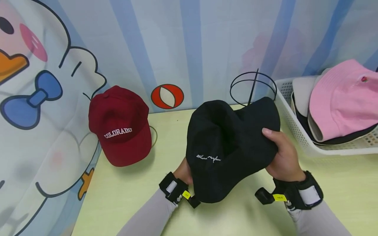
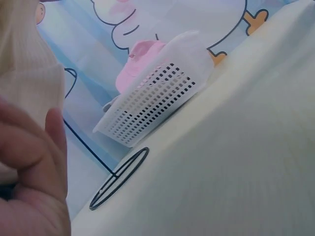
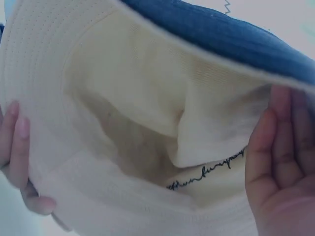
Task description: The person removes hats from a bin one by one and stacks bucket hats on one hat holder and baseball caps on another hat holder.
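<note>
A black bucket hat (image 1: 212, 137) with white script lettering is held up between both hands, tilted, its crown dented in. Its cream lining (image 3: 138, 93) faces the right wrist view, dark script showing inside. My right hand (image 1: 284, 157) grips the brim at the right, thumb on the black side and fingers (image 3: 283, 128) on the cream side. At the lower left, my left hand (image 1: 184, 172) holds the opposite edge; the hat mostly covers it in the head view. Its fingers (image 3: 19, 152) rest on the cream brim in the right wrist view.
Behind the hat stands a black wire hat stand (image 1: 257, 80). A dark red cap (image 1: 121, 127) lettered COLORADO sits at the left, a thin wire loop (image 1: 155, 136) beside it. At right, a white perforated basket (image 1: 295, 127) holds a pink hat (image 1: 342, 101) and other hats.
</note>
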The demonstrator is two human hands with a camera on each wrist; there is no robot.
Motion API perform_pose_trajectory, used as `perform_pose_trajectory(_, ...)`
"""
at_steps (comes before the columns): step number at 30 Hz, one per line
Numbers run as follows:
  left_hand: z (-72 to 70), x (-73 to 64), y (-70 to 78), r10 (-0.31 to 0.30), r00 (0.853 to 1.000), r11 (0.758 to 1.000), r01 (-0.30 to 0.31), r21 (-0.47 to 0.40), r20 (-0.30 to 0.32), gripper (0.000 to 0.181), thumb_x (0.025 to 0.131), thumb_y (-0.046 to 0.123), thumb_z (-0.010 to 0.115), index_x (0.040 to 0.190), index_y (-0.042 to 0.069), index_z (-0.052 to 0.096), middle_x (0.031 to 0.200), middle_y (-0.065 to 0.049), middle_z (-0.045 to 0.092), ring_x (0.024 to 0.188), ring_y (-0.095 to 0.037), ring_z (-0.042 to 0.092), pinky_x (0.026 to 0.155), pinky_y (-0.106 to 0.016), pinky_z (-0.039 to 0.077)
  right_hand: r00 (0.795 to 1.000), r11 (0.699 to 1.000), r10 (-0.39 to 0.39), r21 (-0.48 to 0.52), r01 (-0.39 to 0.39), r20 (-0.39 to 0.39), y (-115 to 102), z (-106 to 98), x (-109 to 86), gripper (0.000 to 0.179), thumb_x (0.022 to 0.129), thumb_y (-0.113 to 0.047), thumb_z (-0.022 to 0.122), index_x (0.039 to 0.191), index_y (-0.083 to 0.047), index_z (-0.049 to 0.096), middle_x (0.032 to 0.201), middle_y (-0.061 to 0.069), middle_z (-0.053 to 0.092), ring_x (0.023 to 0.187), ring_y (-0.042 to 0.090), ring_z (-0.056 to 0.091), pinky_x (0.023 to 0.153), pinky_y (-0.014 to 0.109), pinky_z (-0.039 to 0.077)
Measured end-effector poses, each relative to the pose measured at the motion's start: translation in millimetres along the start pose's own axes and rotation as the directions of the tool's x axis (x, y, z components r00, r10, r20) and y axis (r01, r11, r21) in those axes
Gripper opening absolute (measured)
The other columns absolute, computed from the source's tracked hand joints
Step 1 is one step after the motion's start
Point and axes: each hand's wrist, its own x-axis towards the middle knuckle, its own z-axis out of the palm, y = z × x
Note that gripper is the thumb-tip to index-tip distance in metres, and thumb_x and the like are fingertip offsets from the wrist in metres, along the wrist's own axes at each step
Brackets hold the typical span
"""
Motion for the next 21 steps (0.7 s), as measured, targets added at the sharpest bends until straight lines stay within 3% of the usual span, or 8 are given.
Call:
perform_pose_trajectory(2, -41.1, -11.4, -24.3, -0.067, 0.997, 0.987, 0.072, -0.144, 0.04, 0.043, 0.092, -0.022, 0.033, 0.101, -0.003, 0.071, 0.086, -0.005, 0.073, 0.077, -0.012, 0.065, 0.066, -0.027, 0.05, 0.999, 0.998, 0.009, -0.055, -0.011, -0.036, -1.7, 0.3, 1.1, 0.05, 0.108, 0.001, 0.021, 0.107, 0.005, 0.07, 0.1, 0.009, 0.075, 0.091, 0.017, 0.075, 0.083, 0.027, 0.059)
perform_pose_trajectory(5, -80.8, -26.4, -49.9, -0.157, 0.988, 0.987, 0.157, -0.044, -0.007, 0.05, 0.09, -0.021, 0.034, 0.098, 0.013, 0.071, 0.084, 0.007, 0.069, 0.077, -0.003, 0.062, 0.068, -0.021, 0.047, 0.997, 0.993, 0.035, -0.111, -0.043, -0.072, -3.9, -1.2, 1.7, 0.047, 0.108, -0.001, 0.025, 0.107, -0.001, 0.072, 0.099, 0.004, 0.075, 0.091, 0.014, 0.073, 0.083, 0.026, 0.058)
perform_pose_trajectory(7, -101.5, -32.4, -61.4, -0.165, 0.986, 0.984, 0.167, -0.056, 0.03, 0.058, 0.089, -0.023, 0.03, 0.099, 0.015, 0.073, 0.085, 0.008, 0.07, 0.077, -0.002, 0.063, 0.068, -0.021, 0.048, 0.994, 0.989, 0.051, -0.133, -0.063, -0.092, -4.7, -3.2, 1.7, 0.046, 0.109, -0.002, 0.025, 0.108, -0.003, 0.071, 0.102, 0.003, 0.074, 0.091, 0.013, 0.073, 0.083, 0.026, 0.058)
perform_pose_trajectory(12, -120.4, -38.4, -64.7, -0.177, 0.978, 0.975, 0.189, -0.114, 0.109, 0.059, 0.093, -0.019, 0.03, 0.098, 0.019, 0.075, 0.087, 0.009, 0.072, 0.078, -0.002, 0.063, 0.07, -0.022, 0.046, 0.987, 0.983, 0.033, -0.173, -0.06, -0.16, -7.1, -8.5, 1.5, 0.043, 0.108, -0.001, 0.026, 0.111, -0.005, 0.068, 0.106, 0.003, 0.071, 0.092, 0.013, 0.071, 0.083, 0.025, 0.058)
perform_pose_trajectory(17, -126.8, -43.8, -61.8, -0.189, 0.975, 0.967, 0.206, -0.15, 0.12, 0.043, 0.098, -0.006, 0.042, 0.095, 0.022, 0.074, 0.086, 0.01, 0.071, 0.076, -0.001, 0.062, 0.066, -0.02, 0.045, 0.975, 0.973, -0.006, -0.224, -0.046, -0.224, -11.0, -12.1, 1.4, 0.037, 0.107, 0.0, 0.031, 0.116, -0.003, 0.066, 0.11, 0.003, 0.069, 0.094, 0.013, 0.07, 0.084, 0.025, 0.057)
perform_pose_trajectory(19, -130.4, -44.8, -66.0, -0.116, 0.98, 0.962, 0.152, -0.229, 0.162, 0.029, 0.093, 0.0, 0.053, 0.096, 0.021, 0.073, 0.086, 0.009, 0.072, 0.074, -0.001, 0.064, 0.062, -0.019, 0.046, 0.969, 0.965, -0.015, -0.258, -0.05, -0.245, -13.1, -13.3, 2.2, 0.035, 0.107, -0.001, 0.032, 0.12, -0.003, 0.065, 0.113, 0.003, 0.068, 0.096, 0.012, 0.069, 0.085, 0.025, 0.057)
perform_pose_trajectory(21, -133.9, -45.0, -72.2, -0.042, 0.98, 0.937, 0.106, -0.332, 0.195, 0.021, 0.088, 0.0, 0.06, 0.092, 0.015, 0.075, 0.082, 0.005, 0.073, 0.069, -0.004, 0.066, 0.054, -0.019, 0.044, 0.963, 0.955, -0.025, -0.29, -0.056, -0.268, -15.6, -14.2, 3.0, 0.034, 0.107, -0.001, 0.034, 0.124, -0.003, 0.063, 0.119, 0.003, 0.067, 0.1, 0.012, 0.069, 0.088, 0.025, 0.057)
